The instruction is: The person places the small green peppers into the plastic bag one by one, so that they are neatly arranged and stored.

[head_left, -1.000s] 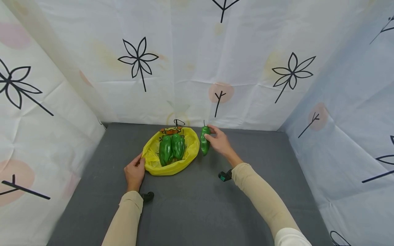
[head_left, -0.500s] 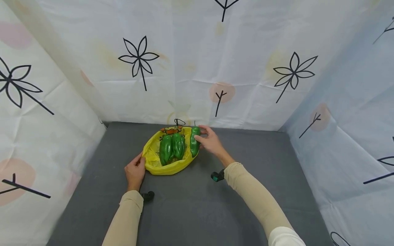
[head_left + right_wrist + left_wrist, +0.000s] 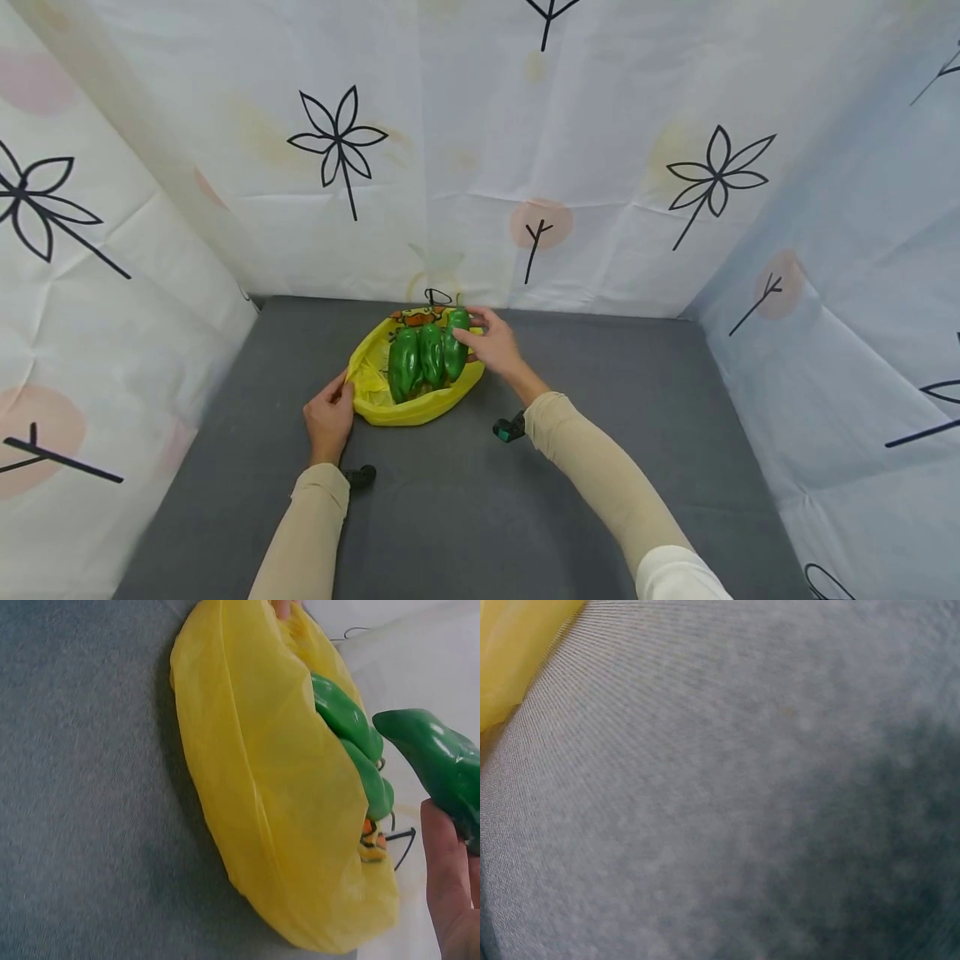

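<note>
A yellow plastic bag (image 3: 408, 414) with its mouth spread wide lies near the table's back edge. Two glossy green peppers, a left pepper (image 3: 403, 367) and a middle pepper (image 3: 431, 357), rest side by side inside it. My right hand (image 3: 495, 342) grips a third green pepper (image 3: 456, 346) between thumb and fingers, stem up, over the bag's right part. In the right wrist view this held pepper (image 3: 442, 765) is above the bag's rim. My left hand (image 3: 330, 418) pinches the bag's left rim. The left wrist view catches just a corner of the bag (image 3: 517, 656).
The grey tabletop (image 3: 450, 517) stretches in front of the bag and to both sides. White cloth with printed plants (image 3: 480, 125) walls the back, left and right. A dark wrist camera (image 3: 510, 427) sits at the right sleeve cuff.
My right hand has carried the third pepper leftward, from beside the bag to over its opening, close against the middle pepper. The left hand stays on the rim.
</note>
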The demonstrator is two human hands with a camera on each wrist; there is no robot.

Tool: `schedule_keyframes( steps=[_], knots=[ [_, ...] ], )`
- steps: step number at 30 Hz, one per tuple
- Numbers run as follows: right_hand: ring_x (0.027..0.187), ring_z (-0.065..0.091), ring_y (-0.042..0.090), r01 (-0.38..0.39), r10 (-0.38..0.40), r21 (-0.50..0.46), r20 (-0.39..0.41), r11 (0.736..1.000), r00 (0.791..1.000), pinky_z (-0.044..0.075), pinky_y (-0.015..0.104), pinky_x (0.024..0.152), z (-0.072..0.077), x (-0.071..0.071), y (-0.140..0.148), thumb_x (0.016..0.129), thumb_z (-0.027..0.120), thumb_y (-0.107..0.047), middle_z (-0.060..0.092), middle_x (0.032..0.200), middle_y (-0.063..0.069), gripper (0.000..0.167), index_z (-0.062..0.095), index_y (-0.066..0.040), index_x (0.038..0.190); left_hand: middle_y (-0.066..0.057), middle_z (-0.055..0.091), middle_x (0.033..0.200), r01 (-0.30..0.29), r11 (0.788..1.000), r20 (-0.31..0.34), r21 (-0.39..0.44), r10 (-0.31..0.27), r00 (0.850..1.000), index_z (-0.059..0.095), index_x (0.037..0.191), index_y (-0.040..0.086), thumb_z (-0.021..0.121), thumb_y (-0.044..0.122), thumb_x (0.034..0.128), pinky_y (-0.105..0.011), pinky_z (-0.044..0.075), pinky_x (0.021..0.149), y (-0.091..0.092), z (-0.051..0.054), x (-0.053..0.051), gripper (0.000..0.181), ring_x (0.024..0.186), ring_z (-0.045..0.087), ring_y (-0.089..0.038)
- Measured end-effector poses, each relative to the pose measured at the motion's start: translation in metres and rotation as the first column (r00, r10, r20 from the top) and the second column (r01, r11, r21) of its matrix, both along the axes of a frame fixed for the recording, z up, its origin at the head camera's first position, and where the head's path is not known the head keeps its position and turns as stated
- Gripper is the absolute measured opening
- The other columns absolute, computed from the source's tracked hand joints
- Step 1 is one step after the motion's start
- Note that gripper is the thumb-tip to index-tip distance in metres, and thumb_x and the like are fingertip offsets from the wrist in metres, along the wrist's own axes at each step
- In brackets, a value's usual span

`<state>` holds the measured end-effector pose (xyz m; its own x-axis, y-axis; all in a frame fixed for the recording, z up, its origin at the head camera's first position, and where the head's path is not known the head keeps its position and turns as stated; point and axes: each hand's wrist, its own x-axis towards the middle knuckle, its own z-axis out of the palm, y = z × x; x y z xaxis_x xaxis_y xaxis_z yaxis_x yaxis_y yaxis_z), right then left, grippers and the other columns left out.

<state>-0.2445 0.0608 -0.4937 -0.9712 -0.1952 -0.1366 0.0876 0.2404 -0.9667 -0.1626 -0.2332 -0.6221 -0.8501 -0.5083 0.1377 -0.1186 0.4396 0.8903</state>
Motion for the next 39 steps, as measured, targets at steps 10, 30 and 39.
schedule_keyframes(
  steps=[10,30,39],
  knots=[
    [0.099,0.073,0.024,0.034,-0.034,0.004,0.0,0.999,0.999,0.063,0.039,0.073,-0.005,-0.003,-0.02,0.096,0.072,-0.028,0.06,0.142,0.011,0.06,0.05,-0.027,0.152,-0.012,0.073,0.128,-0.008,1.0,0.023,0.005,0.008,1.0,0.07,0.134,0.02,0.061,0.032,0.1021,-0.042,0.056,0.093,0.001,0.0,0.001,0.035,0.112,0.071,-0.028],
    [0.087,0.071,0.045,-0.013,0.014,0.067,-0.015,0.998,1.0,0.062,0.05,0.077,-0.012,-0.008,-0.049,0.098,0.07,-0.028,0.056,0.144,0.014,0.058,0.051,-0.028,0.152,-0.009,0.073,0.129,-0.016,1.0,0.035,0.005,0.015,0.999,0.069,0.135,0.021,0.06,0.032,0.1023,-0.042,0.056,0.094,0.0,0.002,0.0,0.035,0.112,0.071,-0.026],
    [0.082,0.072,0.039,0.007,-0.007,0.056,0.01,0.998,1.0,0.062,0.049,0.077,-0.017,-0.009,-0.058,0.096,0.072,-0.026,0.058,0.145,0.011,0.06,0.051,-0.021,0.152,-0.008,0.075,0.124,-0.015,1.0,0.029,0.002,0.015,0.999,0.071,0.133,0.022,0.062,0.032,0.1014,-0.008,0.044,0.077,0.0,0.003,0.001,0.034,0.103,0.071,-0.023]
  ],
)
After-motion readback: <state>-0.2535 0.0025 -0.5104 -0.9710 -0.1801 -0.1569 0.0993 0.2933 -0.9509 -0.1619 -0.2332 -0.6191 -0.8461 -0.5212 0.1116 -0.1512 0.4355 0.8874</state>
